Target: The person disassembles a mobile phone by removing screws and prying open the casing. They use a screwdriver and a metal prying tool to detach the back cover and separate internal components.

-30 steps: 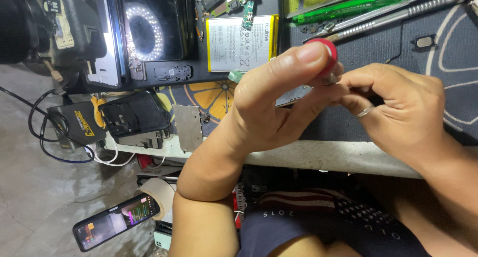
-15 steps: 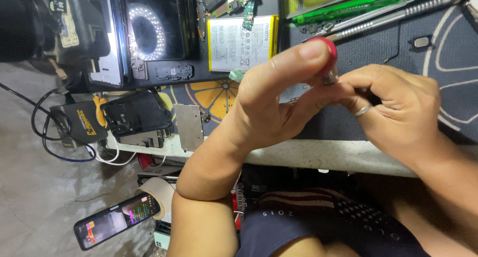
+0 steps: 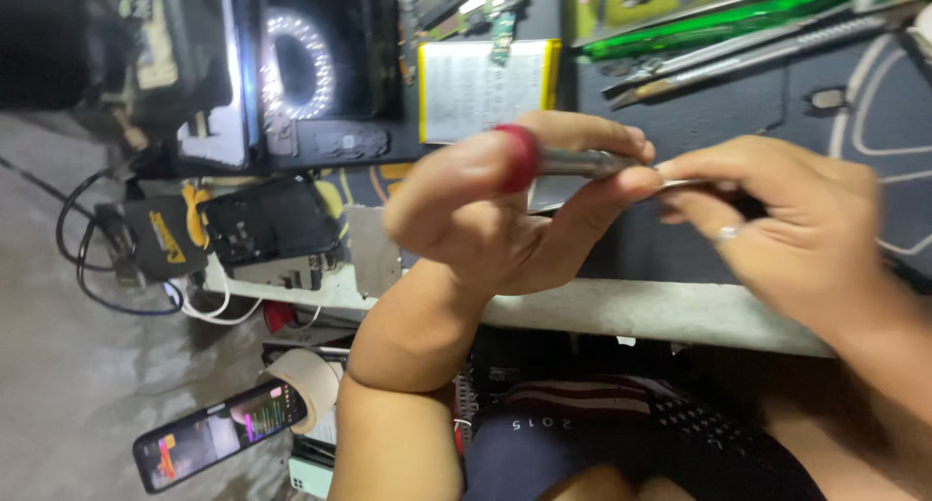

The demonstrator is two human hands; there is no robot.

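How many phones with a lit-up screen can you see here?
1: a phone with a lit screen lies low at the left, beside a roll of tape. The opened phone body on the bench is dark. Others may be hidden behind the hands.

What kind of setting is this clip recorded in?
Most likely a phone repair bench. A loose flat battery and an opened phone body lie on the work surface, and the left hand holds a red-capped screwdriver against a small part in the right hand.
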